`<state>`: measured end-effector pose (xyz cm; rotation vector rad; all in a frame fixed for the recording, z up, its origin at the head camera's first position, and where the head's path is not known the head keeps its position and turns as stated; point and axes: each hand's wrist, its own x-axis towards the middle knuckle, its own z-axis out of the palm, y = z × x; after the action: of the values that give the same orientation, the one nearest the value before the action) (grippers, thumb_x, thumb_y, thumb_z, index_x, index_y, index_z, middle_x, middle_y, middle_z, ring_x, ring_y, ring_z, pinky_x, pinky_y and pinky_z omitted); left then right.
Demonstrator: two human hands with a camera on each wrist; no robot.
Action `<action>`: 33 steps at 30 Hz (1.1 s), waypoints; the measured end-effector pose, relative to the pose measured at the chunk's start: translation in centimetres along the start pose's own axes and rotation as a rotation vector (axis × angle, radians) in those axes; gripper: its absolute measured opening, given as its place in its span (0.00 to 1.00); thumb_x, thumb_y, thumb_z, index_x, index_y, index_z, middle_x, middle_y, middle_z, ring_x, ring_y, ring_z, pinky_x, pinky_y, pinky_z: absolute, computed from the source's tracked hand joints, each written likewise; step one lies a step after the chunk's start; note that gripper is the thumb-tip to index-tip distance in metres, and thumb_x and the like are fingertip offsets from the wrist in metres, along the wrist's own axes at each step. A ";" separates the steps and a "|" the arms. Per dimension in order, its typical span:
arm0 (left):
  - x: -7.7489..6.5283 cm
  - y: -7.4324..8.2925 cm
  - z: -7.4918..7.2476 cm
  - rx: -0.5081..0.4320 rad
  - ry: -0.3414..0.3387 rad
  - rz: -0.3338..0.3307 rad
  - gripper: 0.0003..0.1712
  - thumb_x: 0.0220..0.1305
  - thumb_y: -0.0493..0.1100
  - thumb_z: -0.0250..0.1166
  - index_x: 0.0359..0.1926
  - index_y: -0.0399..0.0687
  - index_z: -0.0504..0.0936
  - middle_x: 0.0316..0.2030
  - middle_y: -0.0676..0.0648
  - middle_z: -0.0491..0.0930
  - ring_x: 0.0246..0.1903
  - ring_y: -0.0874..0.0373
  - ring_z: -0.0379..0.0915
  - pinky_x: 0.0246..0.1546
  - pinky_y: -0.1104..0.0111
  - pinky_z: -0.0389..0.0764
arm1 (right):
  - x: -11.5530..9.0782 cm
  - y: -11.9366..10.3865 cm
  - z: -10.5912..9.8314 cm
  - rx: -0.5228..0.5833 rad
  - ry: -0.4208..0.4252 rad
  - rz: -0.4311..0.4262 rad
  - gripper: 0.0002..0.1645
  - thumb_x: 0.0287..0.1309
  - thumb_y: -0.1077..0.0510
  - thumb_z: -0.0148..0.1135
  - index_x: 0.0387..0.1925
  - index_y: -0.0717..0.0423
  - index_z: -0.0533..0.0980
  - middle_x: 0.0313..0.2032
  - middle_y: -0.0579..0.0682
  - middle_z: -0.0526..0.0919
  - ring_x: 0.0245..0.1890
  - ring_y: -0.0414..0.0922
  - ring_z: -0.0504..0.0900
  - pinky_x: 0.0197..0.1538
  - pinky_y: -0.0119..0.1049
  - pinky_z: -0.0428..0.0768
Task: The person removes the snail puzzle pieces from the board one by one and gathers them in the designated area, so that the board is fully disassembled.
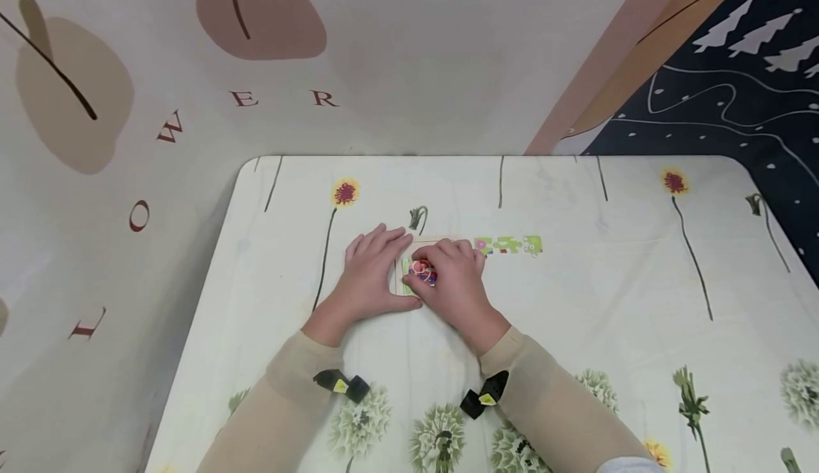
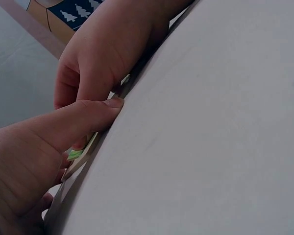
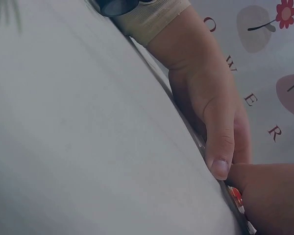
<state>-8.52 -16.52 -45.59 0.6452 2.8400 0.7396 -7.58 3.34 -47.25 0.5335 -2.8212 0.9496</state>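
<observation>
My open left hand (image 1: 371, 274) braces the board's (image 2: 78, 164) near edge; my right hand (image 1: 457, 284) should level its pinched puzzle piece (image 1: 423, 272).

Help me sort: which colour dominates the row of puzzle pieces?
Light green; the puzzle pieces show best in the head view.

puzzle (image 1: 422, 272) partly hidden behind right hand (image 1: 454, 281), details too small to tell; sleeves (image 1: 275, 402) cut off at bottom edge
</observation>
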 end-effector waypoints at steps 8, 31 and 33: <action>0.1 0.0 0.0 0.003 -0.003 0.000 0.65 0.47 0.69 0.82 0.80 0.46 0.67 0.80 0.44 0.62 0.82 0.39 0.45 0.76 0.36 0.44 | -0.1 -0.1 -0.1 0.040 0.027 -0.019 0.17 0.59 0.47 0.82 0.46 0.45 0.85 0.45 0.46 0.79 0.51 0.54 0.70 0.53 0.58 0.64; 0.0 -0.3 0.2 -0.003 0.008 0.010 0.65 0.46 0.69 0.82 0.80 0.46 0.67 0.80 0.44 0.61 0.82 0.39 0.44 0.76 0.36 0.44 | -0.4 0.2 0.2 0.091 0.110 -0.160 0.23 0.58 0.54 0.82 0.55 0.50 0.88 0.47 0.46 0.90 0.48 0.50 0.76 0.53 0.58 0.64; 0.0 -0.3 0.2 -0.001 0.004 0.009 0.65 0.47 0.69 0.82 0.81 0.46 0.67 0.80 0.45 0.61 0.82 0.39 0.44 0.76 0.37 0.44 | -0.4 0.2 0.2 0.098 0.110 -0.153 0.23 0.59 0.54 0.82 0.56 0.51 0.88 0.48 0.47 0.91 0.47 0.50 0.76 0.53 0.58 0.64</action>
<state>-8.58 -16.68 -45.97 0.6573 2.8417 0.7446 -7.33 3.51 -47.60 0.6758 -2.6054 1.0568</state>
